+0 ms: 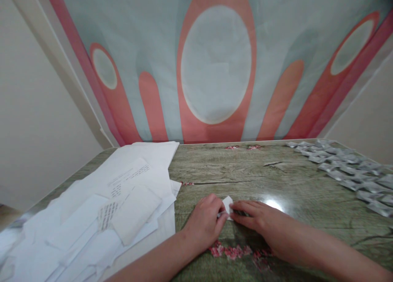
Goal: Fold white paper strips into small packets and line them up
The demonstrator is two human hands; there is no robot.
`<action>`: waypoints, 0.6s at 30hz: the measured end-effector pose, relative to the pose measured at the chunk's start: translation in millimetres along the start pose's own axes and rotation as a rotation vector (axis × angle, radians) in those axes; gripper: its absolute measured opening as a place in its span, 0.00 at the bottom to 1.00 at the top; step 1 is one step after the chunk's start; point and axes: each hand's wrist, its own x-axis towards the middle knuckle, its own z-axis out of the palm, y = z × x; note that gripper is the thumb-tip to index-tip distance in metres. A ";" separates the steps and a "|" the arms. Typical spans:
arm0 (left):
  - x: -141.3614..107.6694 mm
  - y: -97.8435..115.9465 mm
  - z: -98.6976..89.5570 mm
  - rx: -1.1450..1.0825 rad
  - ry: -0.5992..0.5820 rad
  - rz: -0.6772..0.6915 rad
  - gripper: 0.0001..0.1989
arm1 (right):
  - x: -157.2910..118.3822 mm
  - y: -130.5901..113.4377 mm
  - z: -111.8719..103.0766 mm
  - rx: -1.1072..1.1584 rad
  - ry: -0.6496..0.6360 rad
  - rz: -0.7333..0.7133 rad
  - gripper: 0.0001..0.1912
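A small piece of white paper [227, 204] lies between my two hands on the wood-patterned table, near its middle. My left hand [204, 221] has its fingers curled, with the thumb and index finger pinching the paper's left side. From the right, my right hand [260, 218] holds the paper's right edge at the tips of its thumb and fingers, low against the tabletop. The paper looks folded, though my fingers cover part of it.
Loose white sheets and scraps [92, 220], some printed, cover the table's left side. Rows of grey-white folded paper pieces [346, 169] lie at the far right. The table [221, 167] meets a red-and-grey patterned panel [216, 64] at the back.
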 end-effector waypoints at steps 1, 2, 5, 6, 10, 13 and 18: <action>0.2 0.2 -0.5 -0.002 -0.004 -0.002 0.02 | -1.7 0.5 -2.9 0.008 -0.017 -0.003 0.42; 0.3 0.4 -1.1 -0.007 -0.009 -0.002 0.01 | -3.3 1.2 -5.7 0.016 -0.041 -0.006 0.44; 0.4 0.7 -2.0 -0.029 -0.015 -0.006 0.04 | -5.8 3.0 -12.9 0.039 -0.089 -0.035 0.46; 0.2 0.6 -1.9 -0.037 -0.016 -0.010 0.05 | -5.9 3.1 -14.7 0.042 -0.096 -0.047 0.46; -0.5 -0.2 0.0 -0.052 -0.009 -0.019 0.08 | -5.2 0.6 -18.2 0.028 -0.129 -0.039 0.48; -0.4 -0.2 0.2 -0.058 -0.011 -0.021 0.09 | -5.8 -0.9 -15.9 0.030 -0.119 -0.027 0.49; 0.1 1.1 -1.9 -0.067 -0.022 -0.023 0.08 | -4.7 -2.4 -6.4 -0.003 -0.072 -0.014 0.46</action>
